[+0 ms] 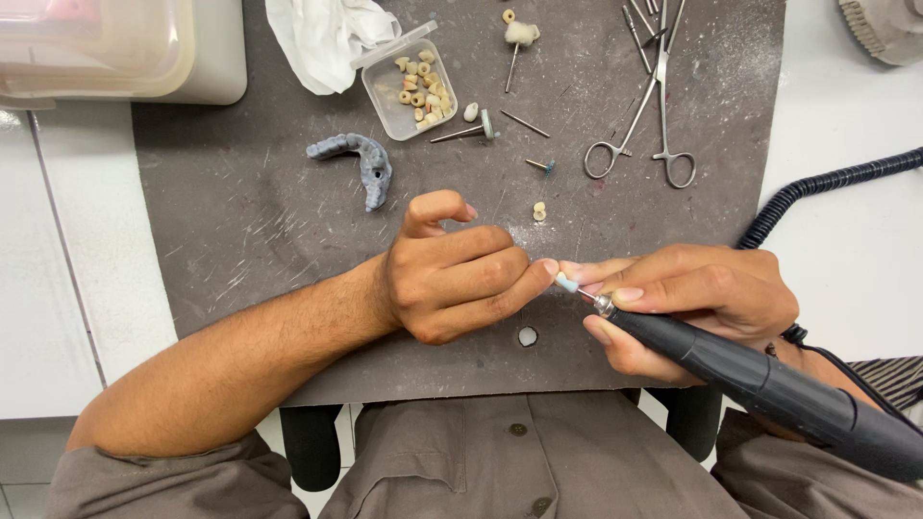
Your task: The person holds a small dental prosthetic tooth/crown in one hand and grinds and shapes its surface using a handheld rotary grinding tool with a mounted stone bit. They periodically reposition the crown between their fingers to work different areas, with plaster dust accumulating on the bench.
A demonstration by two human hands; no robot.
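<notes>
My right hand point(692, 293) grips a black rotary handpiece point(769, 384) like a pen, its pale cylindrical grinding tip point(566, 283) pointing left. My left hand point(452, 279) is curled with fingertips pinched right at that tip; whatever small piece it holds is hidden by the fingers. Both hands hover over a scratched grey work mat point(250, 231).
On the mat lie a grey dental arch model point(361, 161), a clear box of tooth-shaped pieces point(411, 85), loose burs point(481, 127), a small tooth piece point(539, 210), scissor-handled forceps point(649, 115) and a white cloth point(322, 38). A coiled black cable point(827, 187) runs right. A plastic container point(106, 48) sits top left.
</notes>
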